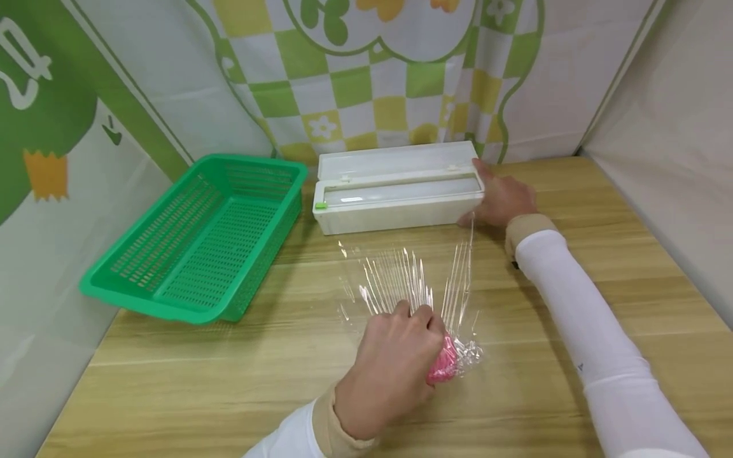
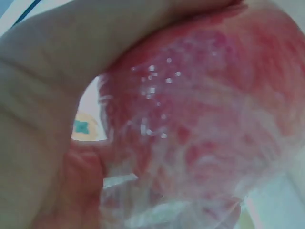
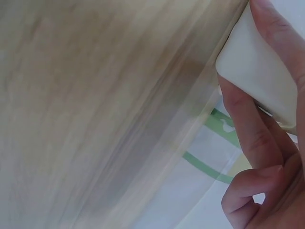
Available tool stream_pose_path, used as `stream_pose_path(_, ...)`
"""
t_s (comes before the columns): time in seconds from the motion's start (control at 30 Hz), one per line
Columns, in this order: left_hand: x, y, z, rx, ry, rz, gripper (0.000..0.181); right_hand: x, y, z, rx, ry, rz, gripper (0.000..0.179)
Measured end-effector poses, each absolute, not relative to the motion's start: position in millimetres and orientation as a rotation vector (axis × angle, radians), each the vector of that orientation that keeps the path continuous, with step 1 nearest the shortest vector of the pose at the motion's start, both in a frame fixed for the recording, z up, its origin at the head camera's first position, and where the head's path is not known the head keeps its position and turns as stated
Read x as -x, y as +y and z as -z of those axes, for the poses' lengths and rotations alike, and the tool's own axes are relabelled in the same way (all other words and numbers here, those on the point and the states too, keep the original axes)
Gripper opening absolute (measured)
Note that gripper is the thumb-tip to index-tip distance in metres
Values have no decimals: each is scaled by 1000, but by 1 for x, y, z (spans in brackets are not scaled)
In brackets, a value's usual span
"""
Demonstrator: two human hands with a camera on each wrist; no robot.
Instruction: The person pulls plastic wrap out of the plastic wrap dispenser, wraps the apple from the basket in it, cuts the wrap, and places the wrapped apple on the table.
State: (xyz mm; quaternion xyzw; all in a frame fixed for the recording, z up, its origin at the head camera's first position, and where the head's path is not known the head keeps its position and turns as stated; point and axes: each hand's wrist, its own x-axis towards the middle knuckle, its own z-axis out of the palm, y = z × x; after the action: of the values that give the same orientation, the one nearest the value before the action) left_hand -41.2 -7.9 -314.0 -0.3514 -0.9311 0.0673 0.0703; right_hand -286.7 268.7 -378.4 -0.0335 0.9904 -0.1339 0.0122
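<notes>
A red-pink, streaky round fruit, apple-like (image 2: 205, 109), is wrapped in clear cling film. My left hand (image 1: 395, 353) grips it from above on the table, its fingers curled over it. From the fruit, a creased sheet of cling film (image 1: 395, 273) stretches toward the white cling film dispenser (image 1: 401, 213). The dispenser lies lengthwise at the back, its clear lid (image 1: 395, 160) raised and a roll visible inside. At its right end my right hand (image 1: 506, 197) holds the box, thumb on the near side and fingers round the end. The right wrist view shows fingers (image 3: 252, 124) against its white corner.
A green plastic basket (image 1: 229, 299) with slotted walls stands to the left of the dispenser. A small green slider (image 1: 321, 205) sits on the dispenser's left end. Patterned fabric (image 1: 355, 83) hangs behind the wooden table (image 1: 200, 394), with fabric walls on both sides.
</notes>
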Motion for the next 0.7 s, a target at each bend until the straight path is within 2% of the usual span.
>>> stream_pose_path(0.43, 57, -14, 343, 1070, -2832, -167, 63, 290, 267, 379, 97, 3037, 406, 142)
stream_pose_path(0.7, 60, -15, 353, 1094, -2821, -139, 65, 284, 270, 379, 70, 2951, 516, 142)
